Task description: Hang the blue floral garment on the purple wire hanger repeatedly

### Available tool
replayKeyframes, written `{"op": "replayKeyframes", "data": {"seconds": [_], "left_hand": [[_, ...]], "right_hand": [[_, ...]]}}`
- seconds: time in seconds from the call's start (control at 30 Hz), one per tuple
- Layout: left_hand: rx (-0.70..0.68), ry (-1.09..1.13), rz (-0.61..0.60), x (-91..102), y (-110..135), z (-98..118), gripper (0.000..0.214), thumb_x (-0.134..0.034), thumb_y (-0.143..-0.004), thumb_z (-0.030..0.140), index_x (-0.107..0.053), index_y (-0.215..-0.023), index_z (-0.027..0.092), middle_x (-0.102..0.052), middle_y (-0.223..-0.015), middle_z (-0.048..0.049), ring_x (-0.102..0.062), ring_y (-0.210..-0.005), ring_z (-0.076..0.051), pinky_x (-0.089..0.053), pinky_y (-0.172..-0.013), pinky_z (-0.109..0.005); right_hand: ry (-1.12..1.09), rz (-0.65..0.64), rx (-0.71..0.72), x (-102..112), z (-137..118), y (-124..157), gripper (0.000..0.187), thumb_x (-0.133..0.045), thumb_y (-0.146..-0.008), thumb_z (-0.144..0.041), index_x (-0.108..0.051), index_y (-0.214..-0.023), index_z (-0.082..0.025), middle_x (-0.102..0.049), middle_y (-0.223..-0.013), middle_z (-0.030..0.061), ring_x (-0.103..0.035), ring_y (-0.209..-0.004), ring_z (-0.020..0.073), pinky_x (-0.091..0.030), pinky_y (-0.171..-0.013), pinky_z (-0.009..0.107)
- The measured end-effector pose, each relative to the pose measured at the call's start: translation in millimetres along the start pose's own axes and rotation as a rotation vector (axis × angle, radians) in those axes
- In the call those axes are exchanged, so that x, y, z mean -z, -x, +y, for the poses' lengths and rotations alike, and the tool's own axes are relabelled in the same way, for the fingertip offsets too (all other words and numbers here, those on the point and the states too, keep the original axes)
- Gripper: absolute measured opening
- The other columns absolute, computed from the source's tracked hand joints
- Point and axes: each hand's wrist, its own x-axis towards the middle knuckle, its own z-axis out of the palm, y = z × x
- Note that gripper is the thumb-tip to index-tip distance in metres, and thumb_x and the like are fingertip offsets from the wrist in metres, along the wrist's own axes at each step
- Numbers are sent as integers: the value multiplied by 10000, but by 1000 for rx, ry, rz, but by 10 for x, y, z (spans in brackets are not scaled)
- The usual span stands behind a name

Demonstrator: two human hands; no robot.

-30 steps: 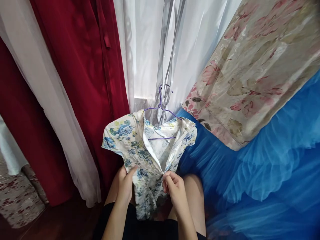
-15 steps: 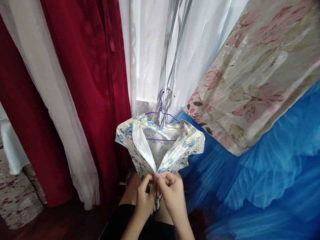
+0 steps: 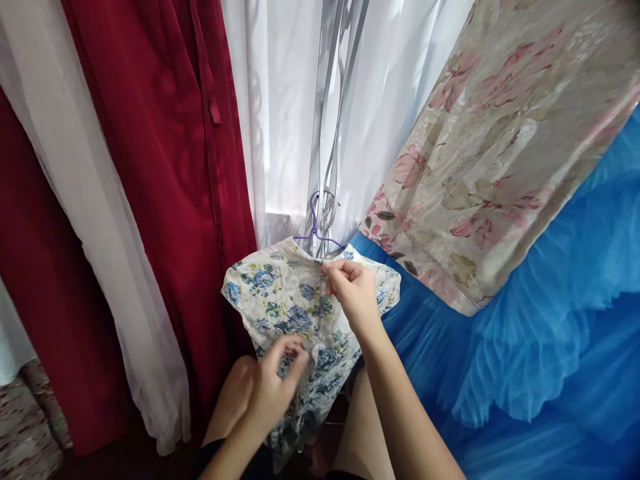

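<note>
A white dress with blue and yellow flowers (image 3: 280, 320) hangs on a purple hanger (image 3: 314, 220), its zipper side facing me. A zipper (image 3: 319, 303) runs down its middle, with the two edges together up to the neckline. At the top of that zipper, my right hand (image 3: 353, 290) is closed in a pinch; the zipper pull itself is hidden by the fingers. Lower on the dress, my left hand (image 3: 283, 377) is in front of the fabric, slightly blurred, its thumb and fingers apart with nothing between them.
Silver ribbons (image 3: 330, 120) fall around the hanger hook in front of a white hanging cloth (image 3: 285, 100). Dark red fabric (image 3: 165, 133) hangs at the left. A pink-flowered cloth (image 3: 490, 167) and blue tulle (image 3: 520, 373) are at the right. My knees flank the dress.
My right hand has moved up from the bottom of the open V to the neckline, and the zipper has closed. My left hand has let go and sits lower left.
</note>
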Motion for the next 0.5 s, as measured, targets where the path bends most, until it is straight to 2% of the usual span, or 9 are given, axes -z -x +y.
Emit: {"op": "replayKeyframes", "data": {"seconds": [0.07, 0.13, 0.17, 0.23, 0.33, 0.43, 0.5], "left_hand": [[-122, -29, 135, 227, -409, 303, 221, -568, -981, 292, -650, -1184, 262, -610, -769, 11, -622, -760, -178, -482, -762, -272], [-289, -92, 111, 367, -822, 584, 343, -537, -1003, 275, -598, -1340, 271, -591, -745, 25, -608, -719, -162, -486, -774, -277], [-361, -151, 61, 394, -1001, 694, 333, -543, -1001, 276, -614, -1326, 264, -625, -795, 12, -621, -759, -165, -486, -796, -282], [-470, -246, -30, 376, -1259, 839, 207, -522, -1012, 269, -680, -1138, 224, -666, -896, -20, -632, -845, -176, -480, -817, -290], [-584, -328, -17, 277, -1392, 921, 191, -484, -1025, 235, -641, -927, 187, -652, -892, -34, -614, -840, -175, -463, -786, -290], [-604, -284, 167, 305, -1421, 931, 164, -507, -1020, 240, -623, -920, 183, -640, -864, -25, -610, -840, -168, -459, -788, -280], [-526, -159, 332, 470, -1510, 873, 159, -541, -1013, 267, -636, -924, 176, -638, -846, -16, -608, -829, -155, -460, -778, -256]], "right_hand": [[19, -22, -2, 11, 11, 106, 273, -671, -834, -393, -639, -719, -148, -564, -452, -39, -391, -393, 72, -281, -441, 218], [30, -46, 23, 18, -17, 165, 282, -670, -841, -405, -629, -721, -154, -571, -468, -35, -415, -408, 80, -301, -450, 218], [31, -55, 44, 20, -36, 173, 281, -670, -845, -409, -626, -727, -158, -572, -476, -35, -430, -419, 85, -312, -457, 219], [26, -67, 84, 22, -40, 153, 275, -662, -856, -413, -622, -743, -166, -564, -489, -37, -452, -442, 97, -329, -472, 224], [60, -52, 121, 5, 133, 79, 259, -637, -867, -414, -617, -770, -175, -551, -525, -40, -451, -464, 105, -323, -484, 231], [244, -20, 119, -34, 486, 57, 210, -623, -843, -369, -614, -741, -186, -550, -544, -34, -446, -478, 116, -301, -488, 239], [352, -35, 82, -54, 694, 106, 203, -612, -831, -338, -592, -687, -196, -533, -526, -37, -448, -478, 120, -295, -491, 240]]}}
